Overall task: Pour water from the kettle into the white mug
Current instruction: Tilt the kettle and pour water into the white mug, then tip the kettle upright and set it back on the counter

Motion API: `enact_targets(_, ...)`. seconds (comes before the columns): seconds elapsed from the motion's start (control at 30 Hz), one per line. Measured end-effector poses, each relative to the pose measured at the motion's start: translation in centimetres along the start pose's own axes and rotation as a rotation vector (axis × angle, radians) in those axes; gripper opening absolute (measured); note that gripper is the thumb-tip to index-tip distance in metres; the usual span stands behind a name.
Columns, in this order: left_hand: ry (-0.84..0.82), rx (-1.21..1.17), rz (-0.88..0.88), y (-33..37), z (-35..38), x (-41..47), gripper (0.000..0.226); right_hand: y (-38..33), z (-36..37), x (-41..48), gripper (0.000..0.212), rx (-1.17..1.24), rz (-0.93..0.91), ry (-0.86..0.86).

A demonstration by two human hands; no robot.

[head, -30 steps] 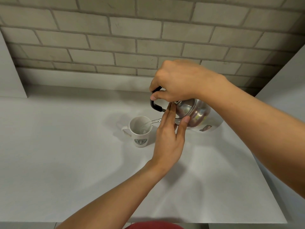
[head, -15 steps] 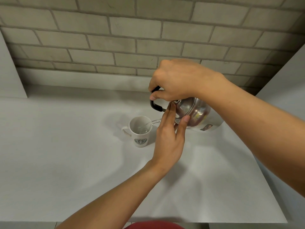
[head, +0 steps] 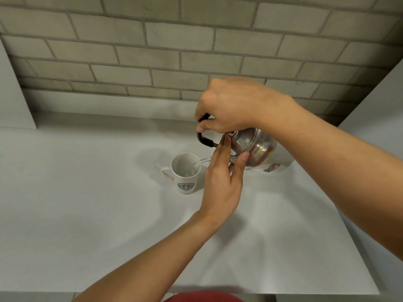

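Observation:
A shiny steel kettle (head: 259,150) is tipped to the left above the counter, its black handle gripped from above by my right hand (head: 231,105). My left hand (head: 222,177) presses its fingertips against the kettle's lid. A thin stream of water (head: 200,161) runs from the hidden spout into the white mug (head: 185,173), which stands upright just left of my left hand, handle to the left, a green logo on its front. A little water shows inside the mug.
The white countertop (head: 87,203) runs to a brick wall (head: 152,51) at the back. White side panels rise at the far left (head: 13,94) and right (head: 375,101). The counter's front edge (head: 130,292) is near me, with something red just below it.
The kettle has stayed tilted and water keeps streaming into the mug. Both hands hold nearly the same positions.

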State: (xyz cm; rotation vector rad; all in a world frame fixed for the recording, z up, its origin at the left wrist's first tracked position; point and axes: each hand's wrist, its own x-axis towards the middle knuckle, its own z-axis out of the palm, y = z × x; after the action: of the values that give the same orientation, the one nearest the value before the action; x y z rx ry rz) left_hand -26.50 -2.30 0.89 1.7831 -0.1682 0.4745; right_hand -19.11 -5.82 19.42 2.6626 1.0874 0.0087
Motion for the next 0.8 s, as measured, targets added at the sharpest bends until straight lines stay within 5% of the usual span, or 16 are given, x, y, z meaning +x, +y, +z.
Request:
enact_targets(0.57,-0.097,0.061,-0.029,-0.5,-1.8,-0.3,0.058,0.5,2.4,0.2,0.030,0.106,-0.014,0.061)
enact_targets(0.8,-0.224,0.139,-0.037,-1.4,-2.9,-0.2,0.060,2.4,5.7,-2.5,0.034,0.310,-0.010,0.284)
